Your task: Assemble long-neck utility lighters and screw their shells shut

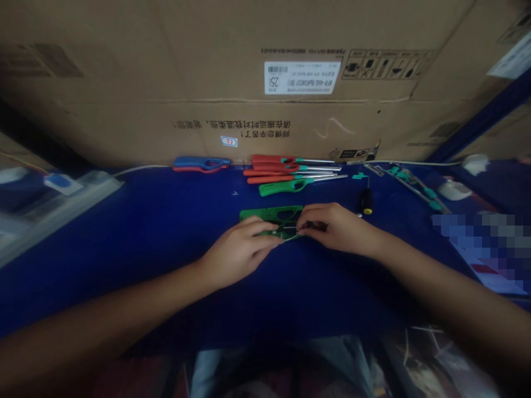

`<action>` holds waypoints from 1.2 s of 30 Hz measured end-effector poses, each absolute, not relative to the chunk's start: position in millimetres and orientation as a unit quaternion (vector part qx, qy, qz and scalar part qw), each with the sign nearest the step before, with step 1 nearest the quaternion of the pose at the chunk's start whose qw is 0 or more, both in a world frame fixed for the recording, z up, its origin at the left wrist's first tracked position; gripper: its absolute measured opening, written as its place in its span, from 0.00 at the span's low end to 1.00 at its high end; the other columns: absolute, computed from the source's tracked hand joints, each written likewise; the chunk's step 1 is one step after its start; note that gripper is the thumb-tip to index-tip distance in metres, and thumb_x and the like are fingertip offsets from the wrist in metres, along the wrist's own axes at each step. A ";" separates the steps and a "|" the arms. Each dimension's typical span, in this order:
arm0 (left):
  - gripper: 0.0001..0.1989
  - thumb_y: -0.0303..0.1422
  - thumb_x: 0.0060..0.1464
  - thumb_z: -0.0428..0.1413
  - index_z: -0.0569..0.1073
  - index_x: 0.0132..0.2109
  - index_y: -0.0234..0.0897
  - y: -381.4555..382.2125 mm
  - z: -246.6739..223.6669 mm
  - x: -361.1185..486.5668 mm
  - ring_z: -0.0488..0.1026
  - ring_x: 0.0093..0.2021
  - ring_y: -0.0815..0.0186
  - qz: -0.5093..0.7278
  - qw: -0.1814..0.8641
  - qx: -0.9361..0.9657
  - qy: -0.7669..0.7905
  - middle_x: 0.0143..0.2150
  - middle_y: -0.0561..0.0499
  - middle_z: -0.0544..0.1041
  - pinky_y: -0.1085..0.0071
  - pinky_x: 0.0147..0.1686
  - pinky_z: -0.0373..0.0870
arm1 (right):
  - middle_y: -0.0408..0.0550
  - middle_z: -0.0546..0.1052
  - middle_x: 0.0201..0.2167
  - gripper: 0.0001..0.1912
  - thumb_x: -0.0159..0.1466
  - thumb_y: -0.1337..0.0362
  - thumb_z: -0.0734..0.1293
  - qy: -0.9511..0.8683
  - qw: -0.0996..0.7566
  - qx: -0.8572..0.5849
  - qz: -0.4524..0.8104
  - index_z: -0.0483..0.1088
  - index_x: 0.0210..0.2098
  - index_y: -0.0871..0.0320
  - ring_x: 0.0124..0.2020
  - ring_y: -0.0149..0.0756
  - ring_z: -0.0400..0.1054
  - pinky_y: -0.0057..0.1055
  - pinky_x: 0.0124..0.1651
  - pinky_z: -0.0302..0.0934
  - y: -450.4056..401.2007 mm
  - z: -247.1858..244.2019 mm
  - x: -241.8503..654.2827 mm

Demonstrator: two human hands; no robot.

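My left hand [243,249] is closed on a green lighter casing piece [269,232], pinching it between thumb and fingers. From the right, my right hand [338,228] pinches close to the casing's other end, where thin pale wire-like parts show. What exactly sits in its fingertips is too small and blurred to tell. Just behind both hands, another green lighter casing piece [263,213] lies on the blue table. Farther back rests a green long-necked lighter [277,189] beside several red ones [269,166] with metal tubes.
Blue and red handle casings [199,162] lie at the back left. A black screwdriver [366,200] stands right of the lighters, near metal tubes with teal parts [415,181]. A large cardboard box [232,72] walls off the back. The blue table [166,221] carries everything.
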State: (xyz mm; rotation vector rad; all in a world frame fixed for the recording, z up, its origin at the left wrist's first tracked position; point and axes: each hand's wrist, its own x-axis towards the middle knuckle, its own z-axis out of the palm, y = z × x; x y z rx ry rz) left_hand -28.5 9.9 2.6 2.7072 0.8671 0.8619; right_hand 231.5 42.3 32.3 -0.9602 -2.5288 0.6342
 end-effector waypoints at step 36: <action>0.12 0.28 0.65 0.54 0.80 0.50 0.42 14.8 3.3 -28.3 0.75 0.50 0.59 0.270 0.063 0.917 0.287 0.51 0.46 0.79 0.59 0.50 0.76 | 0.47 0.77 0.39 0.08 0.66 0.65 0.67 -0.910 0.160 -0.274 0.267 0.77 0.43 0.57 0.32 0.29 0.70 0.26 0.36 0.63 36.4 43.3 232.4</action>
